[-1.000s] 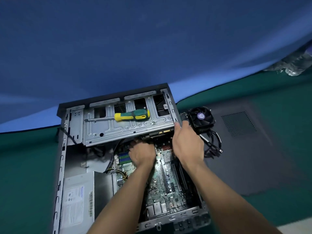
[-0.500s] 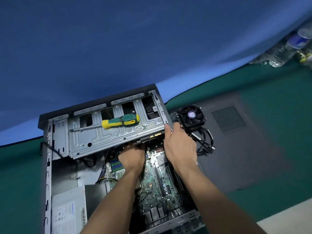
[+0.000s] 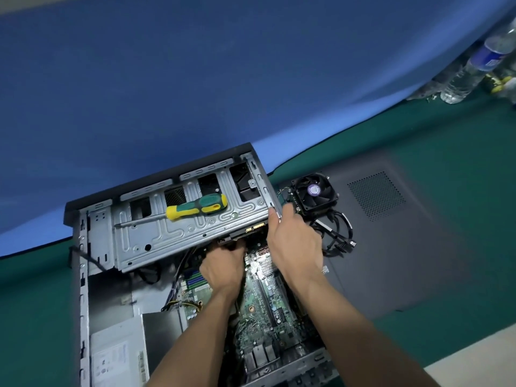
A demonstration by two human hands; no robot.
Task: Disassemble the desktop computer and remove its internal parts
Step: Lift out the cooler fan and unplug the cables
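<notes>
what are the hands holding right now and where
The right hand grips the drive cage at its right edge. The left hand reaches under the cage; what it holds cannot be told.

a clear plastic water bottle with a blue label (image 3: 474, 67) lies at the far right edge of the green-covered bench (image 3: 418, 129), among other clear bottles too blurred to tell apart. a plain blue cloth backdrop (image 3: 223, 79) rises behind the bench.
</notes>
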